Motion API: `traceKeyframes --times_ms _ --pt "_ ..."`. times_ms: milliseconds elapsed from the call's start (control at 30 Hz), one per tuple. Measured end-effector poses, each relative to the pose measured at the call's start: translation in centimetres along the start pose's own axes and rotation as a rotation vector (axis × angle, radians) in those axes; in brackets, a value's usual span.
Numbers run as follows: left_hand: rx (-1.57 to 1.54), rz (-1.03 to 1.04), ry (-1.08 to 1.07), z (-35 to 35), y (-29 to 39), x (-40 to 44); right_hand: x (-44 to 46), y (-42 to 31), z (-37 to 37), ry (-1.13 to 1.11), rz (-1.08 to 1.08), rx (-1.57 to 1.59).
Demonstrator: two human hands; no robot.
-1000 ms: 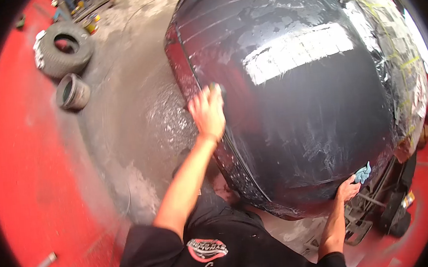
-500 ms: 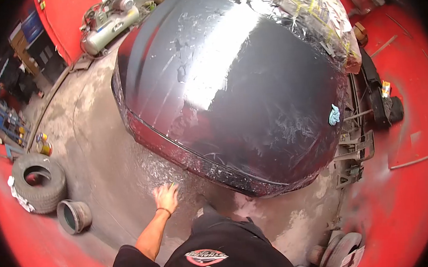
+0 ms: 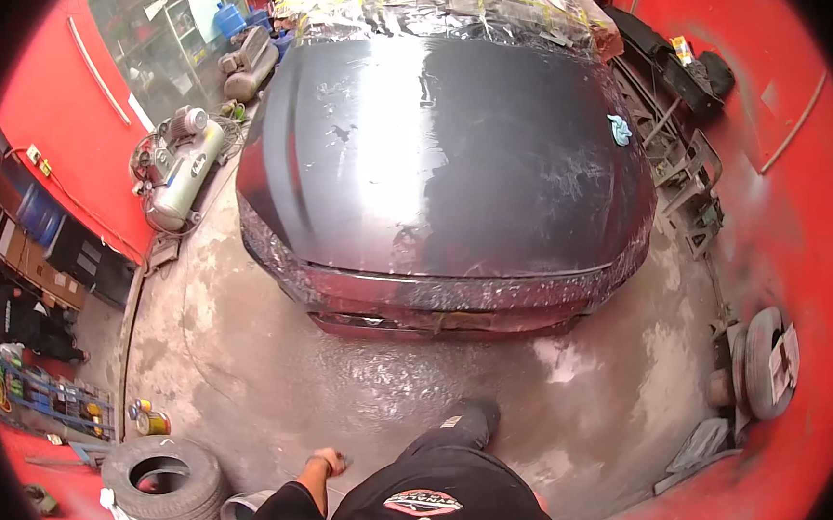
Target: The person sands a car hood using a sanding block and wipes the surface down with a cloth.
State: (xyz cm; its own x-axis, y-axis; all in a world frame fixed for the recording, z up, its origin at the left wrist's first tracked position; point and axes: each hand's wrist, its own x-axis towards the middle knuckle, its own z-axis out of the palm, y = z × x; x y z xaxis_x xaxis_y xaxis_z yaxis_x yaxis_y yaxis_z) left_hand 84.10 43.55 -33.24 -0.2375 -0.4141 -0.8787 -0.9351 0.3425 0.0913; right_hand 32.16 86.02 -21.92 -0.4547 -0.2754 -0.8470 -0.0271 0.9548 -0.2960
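Note:
My left hand is low in the view, over the wet floor and near a bucket. Its fingers are curled together; what they hold, if anything, is too small to make out. My right hand is out of view; only a sliver of skin shows beside the black shirt. Ahead stands a car with a dark, wet hood, streaked with whitish residue on its right part. A crumpled light-blue cloth lies on the hood's right edge, with no hand on it. Paper and plastic cover the car behind the hood.
A tire and small cans are at the lower left. An air compressor stands left of the car. Metal frames and more tires line the right side. Someone in dark clothes is at the far left.
My left hand has left the hood edge and moved down over the floor. My right hand has let go of the blue cloth and left the view. The view has turned and widened.

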Motion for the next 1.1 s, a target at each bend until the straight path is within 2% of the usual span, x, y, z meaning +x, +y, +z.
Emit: traceKeyframes --times_ms 67,200,300,433,533,600,700,733,767,833,933,1100 --pt "-0.132 -0.052 0.178 -8.0 0.2 -4.3 -1.5 -0.8 3.4 0.001 -0.029 -0.004" --pt "-0.188 -0.115 0.279 -17.5 1.6 -10.0 -3.8 -6.3 7.7 -0.022 -0.063 -0.026" --pt "-0.224 0.042 0.401 -19.9 1.6 -10.3 -4.4 -10.4 10.0 -0.009 -0.104 -0.038" --pt "-0.256 0.095 0.408 -20.2 -2.4 -11.9 -6.4 -17.3 12.7 0.031 -0.197 -0.033" --pt "-0.337 0.026 0.406 -16.4 -10.9 -10.7 -9.4 -23.1 15.0 0.075 -0.289 0.011" --pt "-0.356 -0.079 0.286 -13.1 -18.3 -10.1 -12.1 -27.2 16.7 0.118 -0.370 0.055" --pt "-0.406 -0.177 0.131 -5.8 -32.6 -9.2 -18.2 -33.6 19.5 0.193 -0.497 0.142" --pt "-0.401 -0.184 0.228 -2.9 -37.8 -10.1 -21.1 -35.8 20.5 0.221 -0.541 0.173" --pt "-0.353 -0.195 0.166 -0.1 -43.0 -11.6 -24.3 -38.0 21.4 0.249 -0.587 0.202" --pt "-0.228 -0.250 0.036 -1.1 -49.6 -15.1 -30.5 -42.1 22.3 0.303 -0.712 0.241" --pt "-0.213 -0.236 0.029 -6.2 -54.6 -16.5 -40.6 -47.7 23.1 0.352 -0.994 0.240" --pt "-0.287 -0.066 0.068 -13.2 -57.6 -11.8 -54.3 -53.6 25.6 0.421 -1.597 0.147"
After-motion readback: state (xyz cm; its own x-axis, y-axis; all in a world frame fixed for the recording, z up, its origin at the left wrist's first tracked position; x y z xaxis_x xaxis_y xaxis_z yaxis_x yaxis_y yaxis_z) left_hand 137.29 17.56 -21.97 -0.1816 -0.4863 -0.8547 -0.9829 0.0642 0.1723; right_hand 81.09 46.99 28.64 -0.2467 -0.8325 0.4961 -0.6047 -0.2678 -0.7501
